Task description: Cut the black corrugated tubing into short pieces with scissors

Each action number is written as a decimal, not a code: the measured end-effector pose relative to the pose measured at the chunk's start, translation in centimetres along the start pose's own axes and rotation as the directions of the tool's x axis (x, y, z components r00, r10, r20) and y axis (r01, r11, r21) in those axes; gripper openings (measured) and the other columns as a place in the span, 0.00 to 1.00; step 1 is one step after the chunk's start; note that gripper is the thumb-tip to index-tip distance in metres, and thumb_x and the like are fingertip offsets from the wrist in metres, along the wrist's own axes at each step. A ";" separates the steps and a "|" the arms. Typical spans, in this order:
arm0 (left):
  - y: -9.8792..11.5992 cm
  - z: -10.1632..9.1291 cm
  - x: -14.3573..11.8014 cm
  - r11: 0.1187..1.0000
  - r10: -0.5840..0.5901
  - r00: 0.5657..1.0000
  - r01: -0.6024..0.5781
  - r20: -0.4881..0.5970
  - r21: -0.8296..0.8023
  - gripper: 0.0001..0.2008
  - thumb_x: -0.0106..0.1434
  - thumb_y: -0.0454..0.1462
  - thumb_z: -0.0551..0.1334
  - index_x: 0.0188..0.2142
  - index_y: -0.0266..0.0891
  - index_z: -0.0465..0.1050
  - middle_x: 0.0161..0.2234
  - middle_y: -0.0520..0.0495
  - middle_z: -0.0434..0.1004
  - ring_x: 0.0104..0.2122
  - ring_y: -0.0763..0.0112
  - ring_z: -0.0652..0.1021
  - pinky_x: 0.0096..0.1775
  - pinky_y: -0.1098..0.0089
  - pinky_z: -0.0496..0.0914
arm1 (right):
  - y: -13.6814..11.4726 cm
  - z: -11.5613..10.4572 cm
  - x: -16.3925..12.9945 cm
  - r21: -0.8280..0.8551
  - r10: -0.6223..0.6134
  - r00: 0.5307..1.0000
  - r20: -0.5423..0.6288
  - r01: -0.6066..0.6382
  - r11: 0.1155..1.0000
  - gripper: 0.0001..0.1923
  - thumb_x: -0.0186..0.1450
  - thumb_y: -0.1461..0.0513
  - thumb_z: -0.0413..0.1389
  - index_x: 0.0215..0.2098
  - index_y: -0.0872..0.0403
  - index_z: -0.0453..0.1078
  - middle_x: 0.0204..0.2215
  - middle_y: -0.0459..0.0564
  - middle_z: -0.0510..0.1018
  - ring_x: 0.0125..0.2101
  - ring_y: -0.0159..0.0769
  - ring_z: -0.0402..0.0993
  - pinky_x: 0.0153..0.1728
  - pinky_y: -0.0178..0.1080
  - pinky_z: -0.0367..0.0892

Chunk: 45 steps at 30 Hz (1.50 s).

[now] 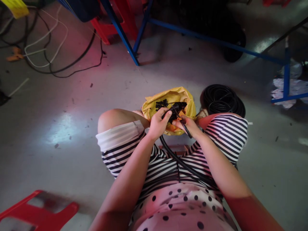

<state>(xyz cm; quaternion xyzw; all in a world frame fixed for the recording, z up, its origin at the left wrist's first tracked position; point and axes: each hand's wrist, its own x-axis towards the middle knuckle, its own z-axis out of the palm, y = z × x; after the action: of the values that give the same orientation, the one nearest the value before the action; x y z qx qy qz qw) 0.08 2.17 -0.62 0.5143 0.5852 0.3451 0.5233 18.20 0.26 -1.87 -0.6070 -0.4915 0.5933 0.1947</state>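
Observation:
My left hand [158, 123] grips the end of a black corrugated hose [179, 162] that runs back across my lap. My right hand [187, 124] pinches a thin black tool or cable piece [185, 129] right beside the hose end, over my knees. Just beyond both hands sits an open yellow bag [168, 98] on the floor, with several short black hose pieces [161, 104] inside it. I sit low, in striped shorts.
A coil of black hose [222, 99] lies on the grey floor right of the bag. Blue metal frame legs [125, 38] and red stools [110, 22] stand beyond. Loose cables [48, 48] trail at the upper left. Another red stool [38, 211] is at the lower left.

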 end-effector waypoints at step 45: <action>-0.5 -1.3 0.3 0.967 0.123 0.949 -0.180 0.290 0.179 0.14 0.67 0.45 0.57 0.44 0.39 0.75 0.41 0.46 0.81 0.42 0.63 0.80 0.48 0.65 0.71 | -0.9 -0.6 -0.8 0.013 -0.005 0.996 0.092 0.004 1.000 0.27 0.56 0.40 0.65 0.33 0.53 0.65 0.25 0.41 0.66 0.26 0.30 0.61 0.28 0.35 0.55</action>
<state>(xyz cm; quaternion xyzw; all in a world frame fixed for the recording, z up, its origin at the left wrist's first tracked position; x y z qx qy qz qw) -1.23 2.50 -0.89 0.6520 0.4969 0.2477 0.5164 18.59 0.18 -0.54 -0.5769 -0.4973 0.6233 0.1771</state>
